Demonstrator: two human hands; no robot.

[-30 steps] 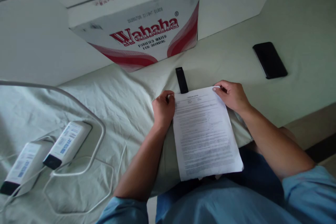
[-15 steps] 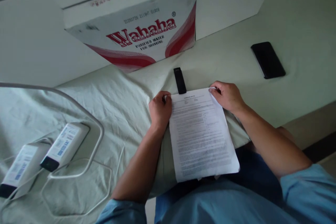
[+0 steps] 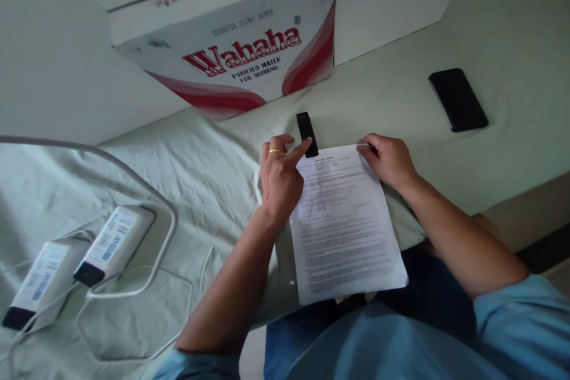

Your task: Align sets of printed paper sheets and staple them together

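A cardboard box (image 3: 231, 41) stands beyond both hands, a phone (image 3: 458, 100) lies well off past the right hand (image 3: 389, 160), and two chargers (image 3: 80, 255) with cables lie far off past the left hand (image 3: 280, 175). A black clip (image 3: 307, 133) lies lengthwise away from the person, touching the left fingers (image 3: 299, 151), which are spread and reaching. The paper (image 3: 345, 225) lies on the bed (image 3: 178, 172), long axis running away from the person, top edge at the fingertips. The right fingers press its top corner.

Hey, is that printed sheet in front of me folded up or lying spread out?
Spread out: the printed sheet lies flat, full page of text showing, right hand at its top corner.
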